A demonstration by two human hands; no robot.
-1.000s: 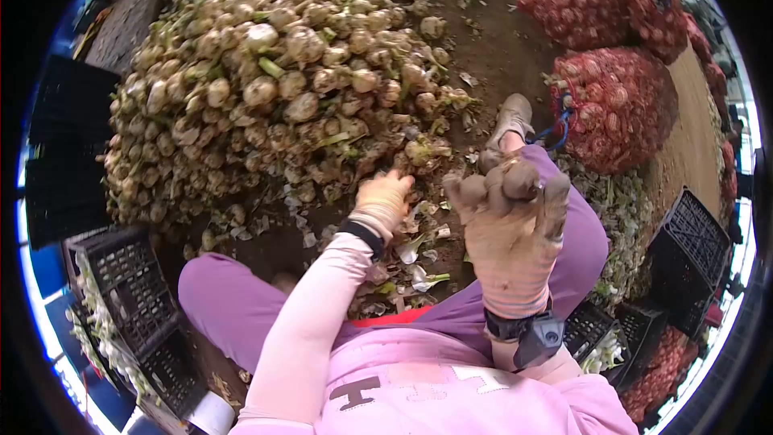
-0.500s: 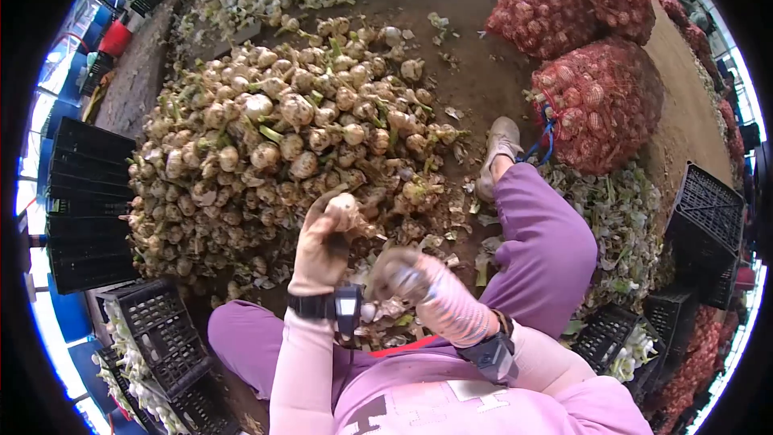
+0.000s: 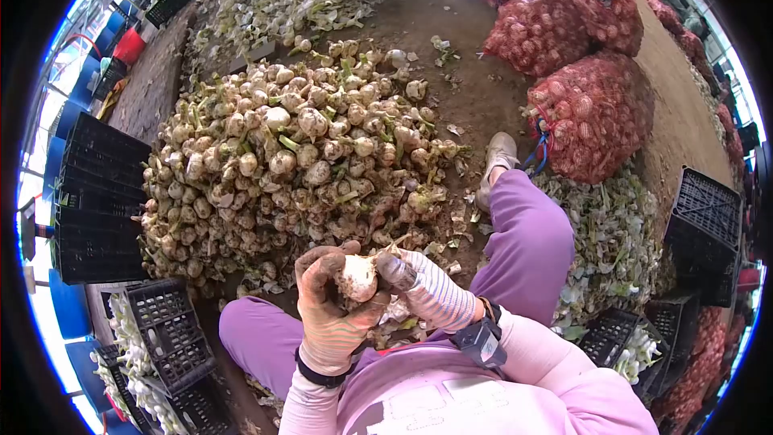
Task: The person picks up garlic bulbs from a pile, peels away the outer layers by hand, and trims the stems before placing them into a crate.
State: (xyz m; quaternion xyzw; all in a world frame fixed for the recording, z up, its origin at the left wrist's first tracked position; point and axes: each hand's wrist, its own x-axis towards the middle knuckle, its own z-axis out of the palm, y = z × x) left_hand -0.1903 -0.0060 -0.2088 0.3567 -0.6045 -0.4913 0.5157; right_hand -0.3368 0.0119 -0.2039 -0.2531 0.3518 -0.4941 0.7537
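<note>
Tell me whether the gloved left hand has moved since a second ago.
Yes. The dirty gloved left hand has drawn back from the edge of the big heap of pale garlic bulbs toward the body, and now grips one pale bulb.

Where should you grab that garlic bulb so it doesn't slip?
Probably around the garlic bulb's round belly, from its left side, like the left hand cups it. That leaves the top free for the right hand.

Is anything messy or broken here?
Nothing looks broken. Pale green-white trimmed leaves and skins lie strewn over the dirt floor beside the big heap of muddy white bulbs. The gloved left hand and right hand hold one dirty white bulb.
</note>
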